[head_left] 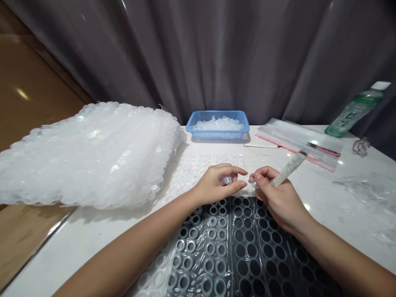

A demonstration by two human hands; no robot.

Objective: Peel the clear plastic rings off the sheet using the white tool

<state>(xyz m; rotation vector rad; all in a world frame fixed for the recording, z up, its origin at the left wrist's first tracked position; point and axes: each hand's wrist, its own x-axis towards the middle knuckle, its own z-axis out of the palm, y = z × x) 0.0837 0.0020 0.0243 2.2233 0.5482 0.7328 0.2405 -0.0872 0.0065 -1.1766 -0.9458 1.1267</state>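
"What's the left hand [213, 186] doing?"

"Curled in, thumb and fingertips closed on a small clear plastic ring [227, 180], just beside the right hand [274, 196]."

"And the right?"

"Pinching as well, thumb against fingers, on a small clear piece [253, 183] at its tip. I can't tell exactly what that piece is. The same hand also grips a mottled cylindrical handle [289, 168], angled toward the upper right."

"How do you work well with pieces that small?"

"Hold them at the fingertips, as both hands do here, and keep the grip light, since thin clear plastic can flex or slip. Keeping the hands close together, wrists low, helps too."

"What's around them?"

"Right below, a black-backed sheet of clear rings [235, 247]; ahead, loose rings [192, 173] on the white marble table [355, 206]. There's a big heap of ring sheeting [86, 156] at left — and a blue plastic basket [218, 134] holding more rings at top centre."
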